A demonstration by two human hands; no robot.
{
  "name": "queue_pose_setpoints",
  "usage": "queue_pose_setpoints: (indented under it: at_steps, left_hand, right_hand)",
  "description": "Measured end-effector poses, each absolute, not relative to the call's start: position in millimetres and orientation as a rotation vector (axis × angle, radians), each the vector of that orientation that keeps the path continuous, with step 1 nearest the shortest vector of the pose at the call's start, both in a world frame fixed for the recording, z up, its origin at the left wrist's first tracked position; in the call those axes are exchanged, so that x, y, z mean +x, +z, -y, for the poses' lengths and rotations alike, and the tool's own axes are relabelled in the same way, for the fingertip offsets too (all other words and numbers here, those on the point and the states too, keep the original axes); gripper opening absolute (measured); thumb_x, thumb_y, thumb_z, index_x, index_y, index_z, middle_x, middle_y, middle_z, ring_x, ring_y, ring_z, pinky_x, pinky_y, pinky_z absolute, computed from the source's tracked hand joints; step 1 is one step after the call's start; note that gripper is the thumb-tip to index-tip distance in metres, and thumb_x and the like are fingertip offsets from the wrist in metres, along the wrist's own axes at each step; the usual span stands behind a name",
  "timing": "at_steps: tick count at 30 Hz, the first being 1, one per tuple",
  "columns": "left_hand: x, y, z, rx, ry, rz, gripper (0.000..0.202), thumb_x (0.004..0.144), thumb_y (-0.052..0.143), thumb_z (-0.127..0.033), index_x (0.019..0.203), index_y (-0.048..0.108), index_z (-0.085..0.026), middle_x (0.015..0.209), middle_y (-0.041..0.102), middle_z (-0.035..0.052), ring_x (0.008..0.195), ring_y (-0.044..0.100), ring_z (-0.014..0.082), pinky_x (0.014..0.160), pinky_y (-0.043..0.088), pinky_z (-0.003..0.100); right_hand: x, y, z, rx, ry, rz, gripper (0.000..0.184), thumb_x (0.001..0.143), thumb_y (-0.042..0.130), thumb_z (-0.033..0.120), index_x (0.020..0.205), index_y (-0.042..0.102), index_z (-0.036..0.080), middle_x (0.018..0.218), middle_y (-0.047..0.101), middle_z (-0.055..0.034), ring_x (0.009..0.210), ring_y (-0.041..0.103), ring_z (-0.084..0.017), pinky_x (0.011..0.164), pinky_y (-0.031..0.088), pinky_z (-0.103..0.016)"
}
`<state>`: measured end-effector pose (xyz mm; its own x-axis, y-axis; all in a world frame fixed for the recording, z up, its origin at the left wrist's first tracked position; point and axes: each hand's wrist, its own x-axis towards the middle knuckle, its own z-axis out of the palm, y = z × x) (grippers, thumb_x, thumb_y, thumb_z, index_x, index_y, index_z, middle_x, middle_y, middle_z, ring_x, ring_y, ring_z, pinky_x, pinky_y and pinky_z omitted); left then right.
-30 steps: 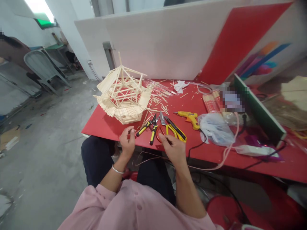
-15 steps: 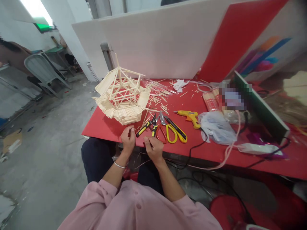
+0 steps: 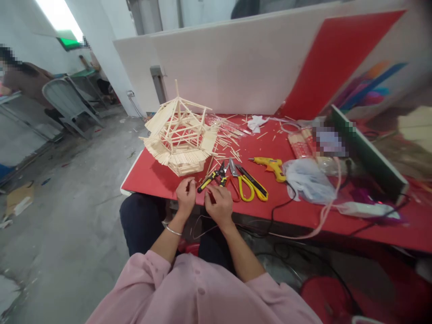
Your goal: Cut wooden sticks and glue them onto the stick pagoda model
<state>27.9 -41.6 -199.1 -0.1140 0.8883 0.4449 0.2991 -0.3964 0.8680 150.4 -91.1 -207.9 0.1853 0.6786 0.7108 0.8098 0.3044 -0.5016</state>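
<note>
My left hand (image 3: 186, 197) is closed at the table's front edge, with thumb and forefinger pinched together. Anything between them is too small to make out. Beside it my right hand (image 3: 220, 204) curls its fingers towards the thumb, also in a pinch whose contents I cannot make out. Just beyond my left hand stands a pavilion-like model (image 3: 182, 144) of thin wooden sticks, its upper roof partly covered. Close past my right hand lie yellow-and-black pliers (image 3: 206, 183), scissors (image 3: 248, 189) with red and yellow handles, and a black-and-yellow utility knife (image 3: 259, 190).
A yellow glue gun (image 3: 272, 166) lies right of the tools, its black cord running off the front edge. Loose sticks (image 3: 231, 141) litter the red table (image 3: 148, 182). Further right are a plastic bag (image 3: 308, 180) and a green board (image 3: 367, 153). A white panel (image 3: 216, 72) stands behind.
The view has shifted slightly, moving the scene a little to the right. My right hand's fingers have curled and lifted slightly; both hands stay near the table edge. The model and tools stay put.
</note>
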Motion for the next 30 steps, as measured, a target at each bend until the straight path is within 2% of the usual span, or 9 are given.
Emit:
queue_pose_setpoints:
  at_steps: [9,14,18,24,30]
  left_hand:
    - [22.7,-199.0,34.8,1.854,1.435,-1.293,0.019,0.092,0.055,-0.031,0.093,0.070,-0.018,0.088,0.073,0.0071,0.083,0.066,0.0190,0.080,0.052,0.033]
    - [25.8,-193.3,35.5,2.336,1.161,-1.288,0.014,0.082,0.068,-0.028,0.091,0.072,-0.019,0.088,0.071,0.0073,0.083,0.063,0.0226,0.082,0.048,0.038]
    - [30.1,-196.5,36.9,2.420,1.066,-1.262,0.015,0.081,0.067,-0.024,0.094,0.073,-0.019,0.088,0.071,0.0074,0.084,0.063,0.0225,0.079,0.047,0.037]
    - [32.8,-197.4,40.4,2.453,1.104,-1.053,0.019,0.085,0.068,-0.035,0.095,0.073,-0.019,0.090,0.073,0.0071,0.084,0.063,0.0218,0.078,0.046,0.037]
    - [23.9,-193.7,39.8,2.212,1.382,-1.213,0.013,0.087,0.061,-0.023,0.082,0.072,-0.019,0.083,0.071,0.0067,0.082,0.063,0.0203,0.079,0.049,0.036]
  right_hand:
    - [151.0,-205.4,92.0,-1.481,-0.187,1.605,0.015,0.088,0.059,0.024,0.097,0.070,0.020,0.090,0.071,-0.0044,0.087,0.061,-0.017,0.084,0.047,-0.032]
    - [152.1,-206.7,100.3,-1.588,-0.201,1.577,0.023,0.089,0.056,0.023,0.107,0.070,0.019,0.105,0.068,-0.0102,0.101,0.056,-0.023,0.091,0.045,-0.040]
    - [162.3,-209.6,105.5,-1.645,-0.194,1.597,0.030,0.092,0.047,0.015,0.111,0.070,0.019,0.109,0.067,-0.0105,0.103,0.055,-0.024,0.094,0.045,-0.040]
    - [176.7,-211.8,104.6,-1.675,-0.186,1.573,0.032,0.091,0.046,0.014,0.112,0.069,0.020,0.110,0.067,-0.0110,0.105,0.054,-0.024,0.095,0.046,-0.043]
    - [187.3,-206.6,112.2,-1.648,-0.206,1.586,0.033,0.086,0.047,0.008,0.108,0.069,0.019,0.106,0.069,-0.0096,0.102,0.057,-0.023,0.094,0.049,-0.041]
